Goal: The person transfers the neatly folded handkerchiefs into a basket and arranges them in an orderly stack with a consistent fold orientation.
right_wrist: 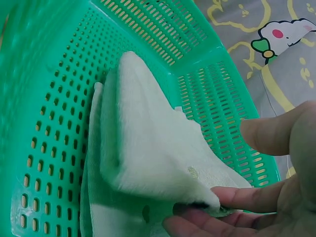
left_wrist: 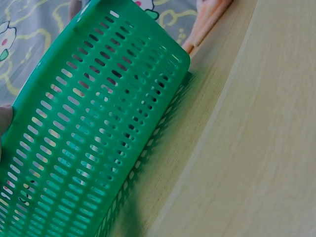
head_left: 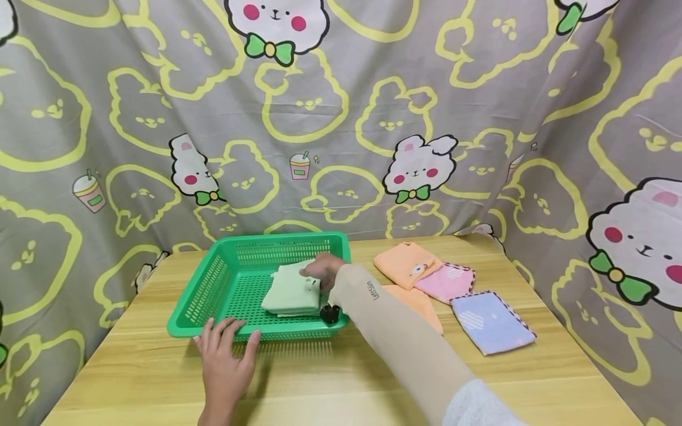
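Folded green towel going into the basket, left hand bracing the rim.

Left hand (head_left: 226, 361) lies flat, fingers spread and straight, tips on the near rim of the green plastic basket (head_left: 213, 278); holds nothing, likely there to keep the basket from sliding on the wooden table (head_left: 330, 378). Inside the basket, toward its right half, sits the pale green folded towel (head_left: 290, 290). Right hand (head_left: 322, 269) reaches over the right wall, fingers pinching the towel's near corner (right_wrist: 207, 197), thumb raised clear; the wrist view shows the top fold lifted slightly. Right of the basket, laid out overlapping: orange towel (head_left: 407, 263), pink towel (head_left: 447, 281), blue towel (head_left: 490, 322).
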Tool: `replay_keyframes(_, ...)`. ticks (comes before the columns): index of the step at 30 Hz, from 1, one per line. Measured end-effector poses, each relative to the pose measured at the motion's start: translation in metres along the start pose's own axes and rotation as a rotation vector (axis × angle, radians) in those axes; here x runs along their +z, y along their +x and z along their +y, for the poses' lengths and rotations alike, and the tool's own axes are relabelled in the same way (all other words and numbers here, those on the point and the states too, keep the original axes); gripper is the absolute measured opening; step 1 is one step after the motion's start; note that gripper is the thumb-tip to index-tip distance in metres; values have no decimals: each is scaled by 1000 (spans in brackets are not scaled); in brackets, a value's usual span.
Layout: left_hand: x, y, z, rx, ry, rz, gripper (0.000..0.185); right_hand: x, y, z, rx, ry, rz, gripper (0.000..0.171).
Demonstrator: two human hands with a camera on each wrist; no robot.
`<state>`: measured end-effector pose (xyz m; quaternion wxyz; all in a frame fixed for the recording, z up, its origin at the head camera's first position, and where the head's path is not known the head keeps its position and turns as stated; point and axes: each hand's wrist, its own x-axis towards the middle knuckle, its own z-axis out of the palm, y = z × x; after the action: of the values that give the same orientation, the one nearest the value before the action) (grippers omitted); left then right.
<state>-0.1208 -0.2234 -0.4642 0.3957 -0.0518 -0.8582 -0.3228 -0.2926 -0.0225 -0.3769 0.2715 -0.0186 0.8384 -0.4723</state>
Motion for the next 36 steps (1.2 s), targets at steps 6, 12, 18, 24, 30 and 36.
replay_keyframes(6,0,0,0,4,1,3,32,0,-1,-4,6,-59,57,66)
replay_keyframes(12,-1,0,0,4,-2,2,32,-2,-2,-9,-28,-160,101,59)
replay_keyframes(18,0,0,1,4,1,0,32,-6,-3,-9,-61,-229,174,49)
replay_keyframes(24,0,0,1,6,-5,3,32,-8,-4,-9,-69,-317,191,32)
replay_keyframes(30,1,0,-1,7,-1,5,32,-8,-6,-9,-56,-353,161,43)
replay_keyframes(36,1,1,-1,13,-5,10,32,-6,-6,-9,-47,-383,150,59)
